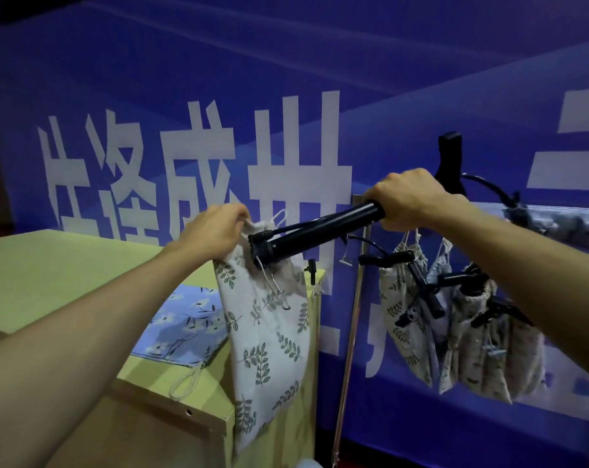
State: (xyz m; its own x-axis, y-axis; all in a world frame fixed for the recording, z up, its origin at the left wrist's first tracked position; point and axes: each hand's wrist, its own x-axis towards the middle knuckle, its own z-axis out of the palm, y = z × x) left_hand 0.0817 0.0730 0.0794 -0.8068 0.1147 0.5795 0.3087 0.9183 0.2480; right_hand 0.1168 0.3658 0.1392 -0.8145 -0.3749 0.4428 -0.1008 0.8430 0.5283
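Bagging of the black folding stand is judged to be the step in hand, with its insertion only just begun. The stand is held in mid-air at the centre of the frame, tilted down toward the left. Its upper end is wrapped tightly by the curled fingers of the right hand, and its hubbed lower end is set at the mouth of the leaf-print bag. The gathered rim of that bag is pinched by the fingers of the left hand, so that the cloth hangs slack in front of the pale bench at the left. How far the tip has entered cannot be told, since the opening is hidden behind the hub and the drawstrings. A blue floral bag is laid flat on the bench. At the right of the frame, several filled bags are hung from a metal rack before the blue banner. For the next move, the mouth would need to be held wide and the stand slid lengthwise down into the cloth. Care is called for so that the loose cords are not snagged on the legs.
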